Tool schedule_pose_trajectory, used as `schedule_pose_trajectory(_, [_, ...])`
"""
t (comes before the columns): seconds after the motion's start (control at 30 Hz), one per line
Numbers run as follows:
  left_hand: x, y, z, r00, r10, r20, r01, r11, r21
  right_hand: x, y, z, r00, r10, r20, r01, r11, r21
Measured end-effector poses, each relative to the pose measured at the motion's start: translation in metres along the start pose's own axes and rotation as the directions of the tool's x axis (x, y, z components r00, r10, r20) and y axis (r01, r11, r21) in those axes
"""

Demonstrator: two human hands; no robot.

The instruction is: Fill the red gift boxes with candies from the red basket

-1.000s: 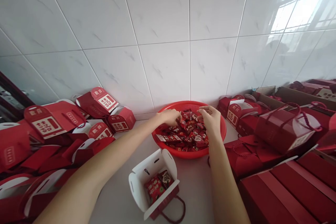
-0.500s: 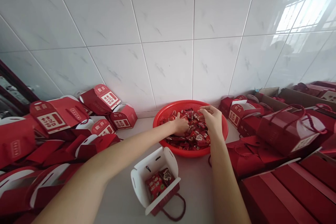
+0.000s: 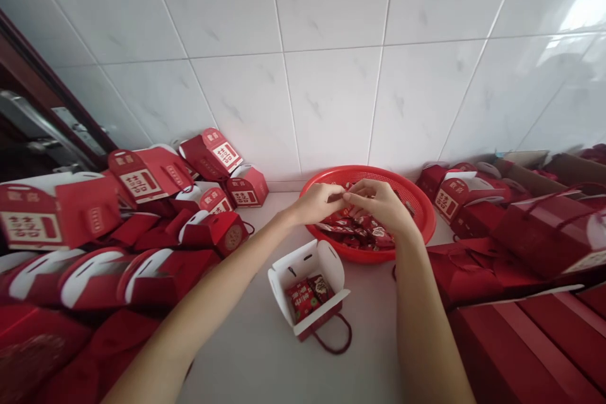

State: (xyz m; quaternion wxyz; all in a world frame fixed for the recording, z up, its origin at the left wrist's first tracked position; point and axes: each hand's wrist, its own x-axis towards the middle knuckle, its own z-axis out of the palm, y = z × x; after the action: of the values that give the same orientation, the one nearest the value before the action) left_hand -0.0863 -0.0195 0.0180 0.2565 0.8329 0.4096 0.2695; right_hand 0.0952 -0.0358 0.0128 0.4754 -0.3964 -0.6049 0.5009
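A red plastic basket [image 3: 428, 227] holds many small red wrapped sweets [image 3: 364, 231]. Just above it my left hand [image 3: 318, 203] and my right hand [image 3: 381, 203] meet, fingertips touching or nearly so. Both have curled, pinched fingers; whatever lies between them is hidden. In front of the basket stands an open red gift box [image 3: 318, 323] with a white inside and a dark red cord handle [image 3: 349, 334]. Inside it lie a red printed packet [image 3: 303, 300] and a darker wrapped piece [image 3: 320, 288].
Stacked red gift boxes [image 3: 142, 183] crowd the left side, several with lids up. More boxes [image 3: 457, 196] and large red cartons [image 3: 516, 334] line the right. A tiled wall [image 3: 331, 101] rises behind the white tabletop [image 3: 265, 353]; a dark frame with metal fittings [image 3: 76, 126] is at far left.
My left hand has lifted out of the sweets, and my right hand has come left to meet it above the basket. The view has turned, so everything sits further right.
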Motion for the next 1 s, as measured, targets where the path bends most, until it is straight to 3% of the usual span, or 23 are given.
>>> schedule_pose_trajectory(0.23, [-0.046,0.022,-0.016,0.978,-0.027,-0.206,-0.017,0.978,-0.209,-0.014,-0.028,0.023,0.981,-0.131,0.14,0.135,0.991,-0.014])
schedule_pose_trajectory(0.33, [-0.057,0.027,-0.022,0.981,-0.056,-0.188,-0.032,0.901,-0.434,-0.021,-0.038,0.031,0.976,-0.175,0.132,0.178,0.984,-0.013])
schedule_pose_trajectory(0.43, [-0.066,0.027,-0.028,0.984,-0.143,-0.11,0.052,0.811,-0.583,-0.026,-0.044,0.037,0.972,-0.191,0.139,0.196,0.98,-0.018])
schedule_pose_trajectory(0.63, [-0.08,0.026,-0.039,0.97,-0.169,-0.173,0.068,0.877,-0.476,-0.03,-0.044,0.039,0.946,-0.177,0.272,0.207,0.975,-0.085])
schedule_pose_trajectory(1.0, [-0.089,0.033,-0.04,0.989,-0.022,-0.146,-0.036,0.922,-0.386,-0.035,-0.053,0.038,0.946,-0.079,0.315,0.135,0.978,-0.161])
